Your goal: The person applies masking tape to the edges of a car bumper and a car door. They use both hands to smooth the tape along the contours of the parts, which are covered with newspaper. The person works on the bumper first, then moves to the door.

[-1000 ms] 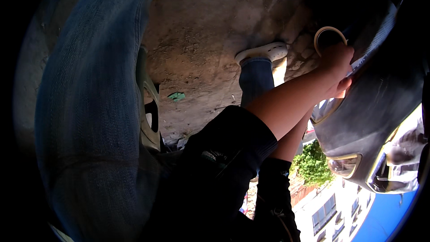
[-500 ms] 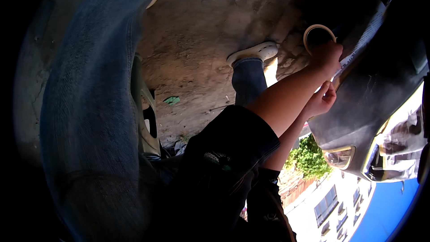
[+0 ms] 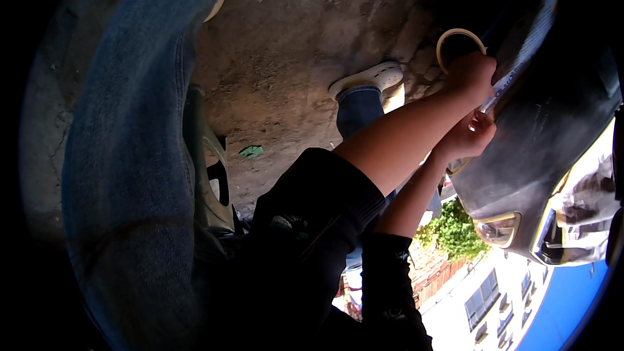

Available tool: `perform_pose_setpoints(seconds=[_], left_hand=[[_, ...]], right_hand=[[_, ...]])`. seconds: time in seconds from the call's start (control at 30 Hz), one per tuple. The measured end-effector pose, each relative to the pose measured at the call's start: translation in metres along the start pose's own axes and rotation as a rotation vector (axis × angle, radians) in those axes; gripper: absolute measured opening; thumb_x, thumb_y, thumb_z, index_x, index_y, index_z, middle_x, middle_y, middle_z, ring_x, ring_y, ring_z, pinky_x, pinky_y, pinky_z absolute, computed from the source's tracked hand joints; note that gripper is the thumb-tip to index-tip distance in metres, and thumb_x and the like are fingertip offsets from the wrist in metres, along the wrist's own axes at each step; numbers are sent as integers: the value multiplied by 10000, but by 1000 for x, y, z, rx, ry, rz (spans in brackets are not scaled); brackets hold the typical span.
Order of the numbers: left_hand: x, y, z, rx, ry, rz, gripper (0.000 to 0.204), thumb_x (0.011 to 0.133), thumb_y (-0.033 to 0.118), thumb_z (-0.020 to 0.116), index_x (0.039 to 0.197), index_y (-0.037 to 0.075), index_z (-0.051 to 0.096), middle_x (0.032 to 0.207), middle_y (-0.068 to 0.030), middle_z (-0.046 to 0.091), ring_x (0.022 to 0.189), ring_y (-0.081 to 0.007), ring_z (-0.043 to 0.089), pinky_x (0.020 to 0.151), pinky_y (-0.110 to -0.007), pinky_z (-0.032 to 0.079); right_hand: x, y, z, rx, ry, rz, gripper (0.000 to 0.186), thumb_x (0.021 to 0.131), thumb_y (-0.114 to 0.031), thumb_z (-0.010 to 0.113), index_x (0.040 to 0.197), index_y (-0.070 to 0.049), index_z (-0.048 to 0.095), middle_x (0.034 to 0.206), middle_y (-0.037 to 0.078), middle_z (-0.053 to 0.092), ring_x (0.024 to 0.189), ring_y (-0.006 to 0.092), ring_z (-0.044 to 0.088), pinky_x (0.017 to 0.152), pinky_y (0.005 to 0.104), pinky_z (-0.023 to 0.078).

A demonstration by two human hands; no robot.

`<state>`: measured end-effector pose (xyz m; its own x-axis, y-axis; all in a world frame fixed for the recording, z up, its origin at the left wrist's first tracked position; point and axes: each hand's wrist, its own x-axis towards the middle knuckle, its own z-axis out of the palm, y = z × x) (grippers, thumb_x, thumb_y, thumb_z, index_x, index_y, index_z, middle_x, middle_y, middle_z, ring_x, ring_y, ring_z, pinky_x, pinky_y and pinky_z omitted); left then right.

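Dark car [image 3: 539, 162], denim leg [image 3: 359, 109] behind forearm [image 3: 406, 131], clog [image 3: 367, 79]

The ring [image 3: 440, 53] is pale tan, the strip [image 3: 530, 40] at right whitish with dark marks. The car [image 3: 539, 127] is dark grey with paler smears; its lamp [image 3: 498, 229] is edged yellow. Near sleeves [image 3: 312, 195] are black, the jeans [image 3: 133, 162] at left blue, the far shoe [image 3: 370, 78] off-white, the scrap [image 3: 251, 151] green, the ground [image 3: 279, 71] brown, the sky [image 3: 565, 299] blue.
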<state>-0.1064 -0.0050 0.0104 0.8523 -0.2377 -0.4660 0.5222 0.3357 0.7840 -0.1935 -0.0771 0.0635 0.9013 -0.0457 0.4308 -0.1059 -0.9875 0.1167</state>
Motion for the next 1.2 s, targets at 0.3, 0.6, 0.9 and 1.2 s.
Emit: perform_pose_setpoints(seconds=[0.3, 0.6, 0.9, 1.2], left_hand=[[3, 6, -7, 9, -38, -34, 224, 619, 73, 780, 832, 37, 720, 907, -182, 706, 904, -363, 691, 791, -445, 543], [7, 0, -1, -10, -25, -1, 302, 592, 120, 863, 776, 36, 638, 768, -130, 677, 789, -330, 675, 680, -437, 517], [6, -10, 3, -65, -25, 61, 279, 628, 139, 846, 775, 31, 635, 765, -137, 675, 779, -336, 668, 681, -440, 511], [3, -8, -3, -56, -16, 69, 248, 662, 136, 825, 780, 26, 637, 775, -148, 675, 791, -341, 667, 691, -442, 509]], right_hand=[[5, 1, 9, -131, 73, -66, 317, 741, -135, 854, 738, -76, 542, 694, 17, 559, 628, 203, 549, 567, 343, 447], [6, -6, 22, -255, 182, -85, 333, 771, -237, 833, 792, -65, 548, 743, 63, 566, 709, 270, 588, 608, 400, 469], [6, -26, 22, -193, 175, 147, 206, 875, -233, 733, 883, -60, 621, 813, 57, 618, 669, 214, 609, 594, 356, 493], [-1, -23, 31, -93, 227, 142, 199, 936, -198, 647, 1046, -35, 681, 957, 107, 693, 722, 221, 675, 614, 312, 542]])
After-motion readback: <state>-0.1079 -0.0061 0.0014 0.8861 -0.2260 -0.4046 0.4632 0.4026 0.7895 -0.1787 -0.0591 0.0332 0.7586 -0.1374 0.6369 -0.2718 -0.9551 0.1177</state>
